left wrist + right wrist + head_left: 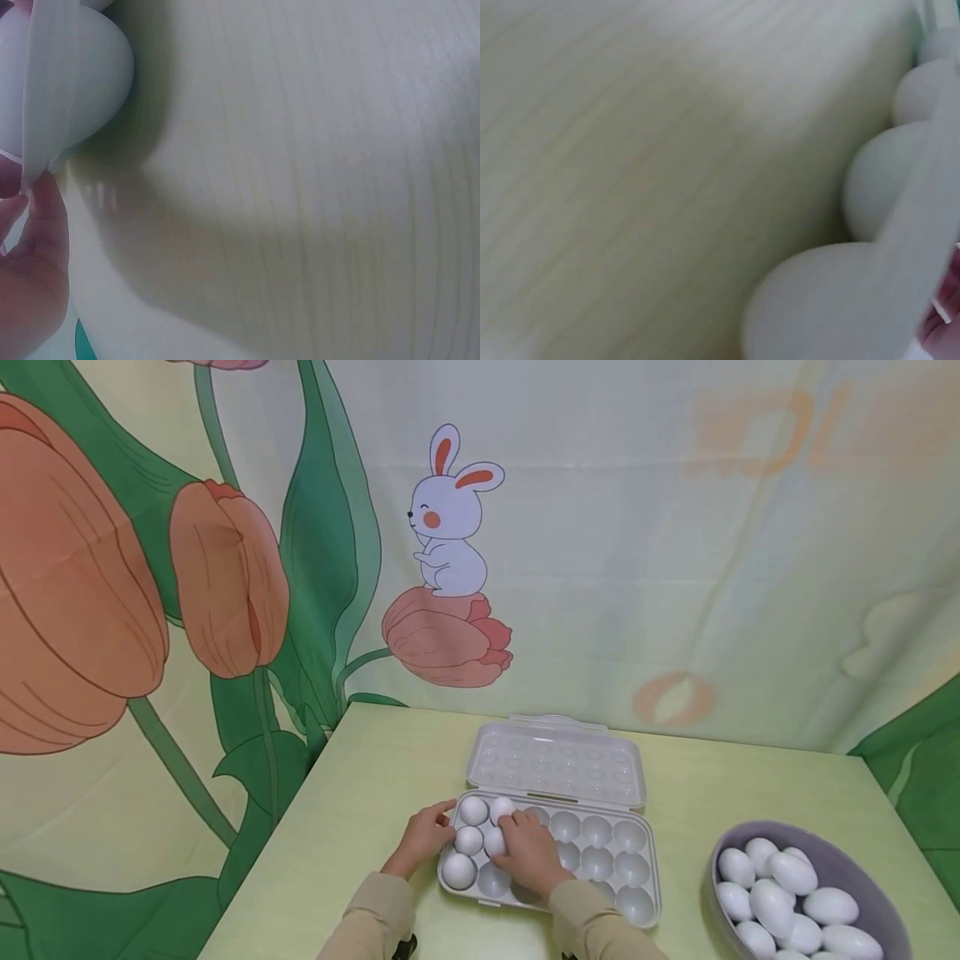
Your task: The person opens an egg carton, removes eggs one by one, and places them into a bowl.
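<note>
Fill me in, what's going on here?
A person is working at an egg tray on a table, its lid folded open behind it. The left hand holds the tray's left edge; the right hand grips a white egg at the middle cell of the second column from the left. The left column is full, and many cells further right are empty. More eggs lie in a bowl to the right.

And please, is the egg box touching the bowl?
Apart: the head view shows a strip of table between the egg box and the bowl.
</note>
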### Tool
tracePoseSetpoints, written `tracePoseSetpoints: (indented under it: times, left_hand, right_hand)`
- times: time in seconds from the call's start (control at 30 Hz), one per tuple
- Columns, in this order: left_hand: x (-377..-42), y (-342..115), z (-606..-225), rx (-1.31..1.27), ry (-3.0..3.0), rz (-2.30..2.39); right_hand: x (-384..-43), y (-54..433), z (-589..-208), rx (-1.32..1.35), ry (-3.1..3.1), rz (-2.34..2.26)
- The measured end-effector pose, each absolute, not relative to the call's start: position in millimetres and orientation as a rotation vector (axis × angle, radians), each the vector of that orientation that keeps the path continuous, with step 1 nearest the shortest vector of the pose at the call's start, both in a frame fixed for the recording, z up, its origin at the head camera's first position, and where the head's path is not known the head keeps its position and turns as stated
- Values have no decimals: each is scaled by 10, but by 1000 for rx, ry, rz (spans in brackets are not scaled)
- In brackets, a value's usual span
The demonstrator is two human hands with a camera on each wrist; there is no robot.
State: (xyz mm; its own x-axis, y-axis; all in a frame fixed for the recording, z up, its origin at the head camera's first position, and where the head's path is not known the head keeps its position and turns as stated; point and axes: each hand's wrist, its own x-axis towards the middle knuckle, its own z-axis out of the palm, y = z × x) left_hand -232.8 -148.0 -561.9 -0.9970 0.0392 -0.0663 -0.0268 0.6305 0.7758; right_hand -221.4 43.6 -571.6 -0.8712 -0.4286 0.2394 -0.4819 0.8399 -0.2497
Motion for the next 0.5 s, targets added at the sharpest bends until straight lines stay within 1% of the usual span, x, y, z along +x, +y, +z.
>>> tracePoseSetpoints:
  times: [0.27,0.5]
  left_hand:
    - [-2331,-1488,-5626,-6,2724,1374]
    - [-2342,-1532,-5687,95,2709,1474]
  right_hand:
    - [-2214,466,-5856,779,-2707,519]
    - [-2187,495,-5864,802,-2585,574]
